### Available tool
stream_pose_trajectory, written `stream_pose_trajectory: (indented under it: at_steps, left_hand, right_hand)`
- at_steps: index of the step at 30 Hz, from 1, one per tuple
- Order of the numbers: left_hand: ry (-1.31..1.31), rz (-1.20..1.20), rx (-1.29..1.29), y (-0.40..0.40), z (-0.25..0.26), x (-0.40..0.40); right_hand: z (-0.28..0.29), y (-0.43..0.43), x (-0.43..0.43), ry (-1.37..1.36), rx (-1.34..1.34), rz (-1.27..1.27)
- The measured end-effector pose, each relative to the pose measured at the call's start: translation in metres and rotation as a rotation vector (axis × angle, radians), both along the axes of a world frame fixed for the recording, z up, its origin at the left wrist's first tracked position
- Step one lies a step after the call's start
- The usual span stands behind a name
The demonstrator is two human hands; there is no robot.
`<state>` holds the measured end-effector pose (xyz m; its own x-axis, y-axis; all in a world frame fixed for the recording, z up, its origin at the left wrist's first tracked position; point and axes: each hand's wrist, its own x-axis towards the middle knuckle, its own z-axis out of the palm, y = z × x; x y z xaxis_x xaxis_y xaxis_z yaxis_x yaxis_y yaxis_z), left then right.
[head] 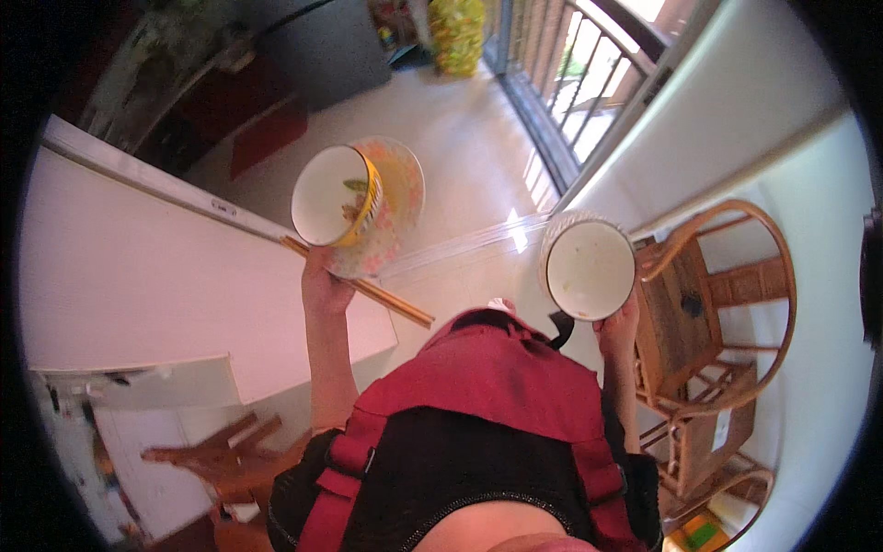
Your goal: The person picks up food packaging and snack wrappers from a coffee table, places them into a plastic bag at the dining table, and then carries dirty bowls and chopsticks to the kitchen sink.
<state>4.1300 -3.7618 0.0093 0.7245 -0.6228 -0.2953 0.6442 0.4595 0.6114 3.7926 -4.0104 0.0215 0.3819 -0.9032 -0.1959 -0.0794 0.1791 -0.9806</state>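
Note:
My left hand [328, 284] grips a stack of tableware on the left. At its front is a bowl [324, 190] with a white inside and a yellow patterned outside, a green leaf-like scrap [355, 185] and brown bits showing in it. Behind the bowl, a plate with a pink flower pattern [407, 190] sticks out. A pair of wooden chopsticks [393, 303] runs across under the plate at that hand. On the right, my right hand [619, 321] holds a white bowl [591, 270] with a dark rim and small specks inside. A textured white surface shows behind its rim; whether that is a second vessel I cannot tell.
A door track [469, 245] crosses the glossy floor ahead, between a white panel [159, 269] and a wall at right. Wooden chairs with curved backs [748, 300] stand close on the right. Farther off are a yellow bag [457, 34], a grey cabinet-like block [324, 55] and a railing [593, 76].

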Motion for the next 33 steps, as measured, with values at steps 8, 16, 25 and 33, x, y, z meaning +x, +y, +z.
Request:
stream_pose_trajectory:
  at_steps: [8, 16, 25, 33]
  left_hand:
    - [-0.001, 0.451, 0.114, -0.003, 0.007, -0.003]
    - [-0.137, 0.584, 0.135, 0.004, -0.004, -0.009]
    - [-0.021, 0.639, 0.03, -0.038, 0.0, 0.067]
    - [-0.086, 0.762, 0.028, -0.06, -0.003, 0.176]
  right_hand:
    - [-0.022, -0.129, 0.079, -0.005, 0.093, 0.287]
    - [-0.062, -0.172, 0.13, -0.04, 0.124, 0.39]
    - [-0.068, -0.215, 0.242, -0.022, 0.059, 0.527]
    - [-0.079, -0.246, 0.4, -0.074, 0.099, 0.654]
